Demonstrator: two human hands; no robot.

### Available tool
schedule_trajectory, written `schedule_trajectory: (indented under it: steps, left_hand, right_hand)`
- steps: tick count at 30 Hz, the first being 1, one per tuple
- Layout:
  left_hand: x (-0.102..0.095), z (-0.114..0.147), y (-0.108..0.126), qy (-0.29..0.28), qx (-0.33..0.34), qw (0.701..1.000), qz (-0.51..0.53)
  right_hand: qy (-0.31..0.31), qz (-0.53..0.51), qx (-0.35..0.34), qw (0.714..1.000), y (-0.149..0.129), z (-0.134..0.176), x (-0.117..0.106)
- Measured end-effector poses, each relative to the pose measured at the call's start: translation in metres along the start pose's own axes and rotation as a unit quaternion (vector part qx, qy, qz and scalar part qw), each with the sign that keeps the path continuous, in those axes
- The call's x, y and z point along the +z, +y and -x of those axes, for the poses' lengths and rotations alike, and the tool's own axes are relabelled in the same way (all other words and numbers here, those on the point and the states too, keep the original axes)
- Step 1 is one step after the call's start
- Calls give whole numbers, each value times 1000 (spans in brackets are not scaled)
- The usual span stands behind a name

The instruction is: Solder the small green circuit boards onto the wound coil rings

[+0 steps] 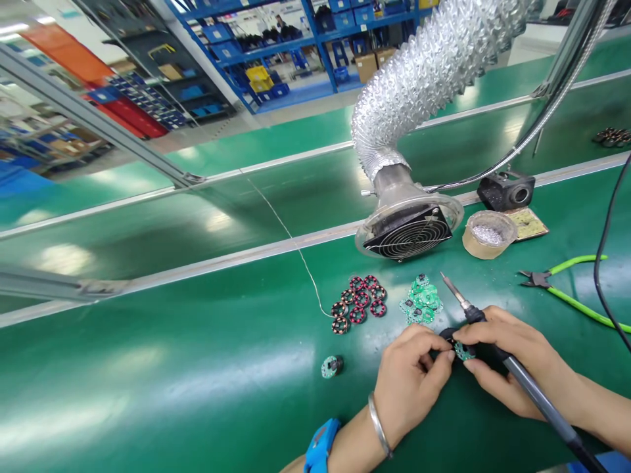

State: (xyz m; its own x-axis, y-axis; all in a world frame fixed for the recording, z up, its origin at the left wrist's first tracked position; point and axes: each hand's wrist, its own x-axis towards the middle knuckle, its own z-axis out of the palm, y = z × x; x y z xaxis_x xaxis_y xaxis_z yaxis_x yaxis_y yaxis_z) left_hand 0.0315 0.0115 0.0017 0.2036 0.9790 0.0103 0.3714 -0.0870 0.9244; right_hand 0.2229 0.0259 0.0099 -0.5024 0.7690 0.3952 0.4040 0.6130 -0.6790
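Observation:
My left hand (413, 371) pinches a small round green circuit board with a black part (465, 351) between thumb and fingers. My right hand (517, 358) has its thumb and index finger at the same piece, and it also carries a soldering iron (528, 386). The iron's bare tip points up and left, away from the piece. Just beyond my hands lies a pile of small green circuit boards (422, 301). Left of that pile sit several copper-wound ring coils (361, 299). A single board-and-coil assembly (331, 366) stands apart, left of my left hand.
A fume extractor hood (409, 230) on a silver duct hangs over the green bench. Behind my right hand are a tub of metallic shavings (490, 233), a black iron holder (507, 190) and a yellow sponge (527, 223). Green-handled cutters (562, 282) lie right. Solder wire (296, 243) trails leftward.

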Motion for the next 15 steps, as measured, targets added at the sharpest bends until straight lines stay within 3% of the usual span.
schedule_trajectory:
  steps: [3, 9, 12, 15]
  left_hand:
    - [1, -4, 2, 0, -43, 999, 11]
    - [-7, -1, -6, -51, -129, 987, 77]
    - [-10, 1, -10, -36, -90, 994, 58]
    - [-12, 1, -11, -35, 19, 999, 18]
  right_hand:
    - [-2, -2, -11, 1000, 2, 1, 3]
    - [-9, 24, -21, 999, 4, 0, 10]
    - [-12, 24, -21, 999, 5, 0, 11]
    - [-22, 17, -17, 999, 6, -1, 12]
